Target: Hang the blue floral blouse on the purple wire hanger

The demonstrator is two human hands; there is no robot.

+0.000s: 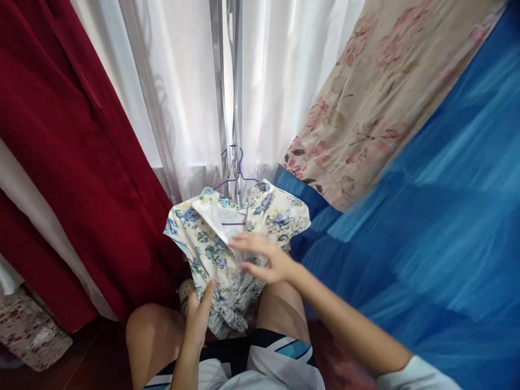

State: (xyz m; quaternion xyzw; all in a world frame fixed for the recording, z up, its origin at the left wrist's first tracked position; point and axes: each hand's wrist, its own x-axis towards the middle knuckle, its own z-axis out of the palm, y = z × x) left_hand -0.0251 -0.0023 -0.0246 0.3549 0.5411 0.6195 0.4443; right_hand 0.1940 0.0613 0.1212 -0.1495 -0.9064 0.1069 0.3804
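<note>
A floral blouse (227, 244) on a purple hanger (236, 179) is hung before white curtains (182, 97), above the knees. Its lower hem is pinched in the left hand (199, 317); the right hand (264, 260), grip spread flat, is laid on its front.

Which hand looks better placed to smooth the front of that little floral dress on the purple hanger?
The right hand, probably: it lies flat and open on the front of the blue-flowered white dress, while the left hand pinches its lower edge.

White dress (227, 244) with blue-green flowers, purple hanger (238, 176), dark red curtain (69, 146).
</note>
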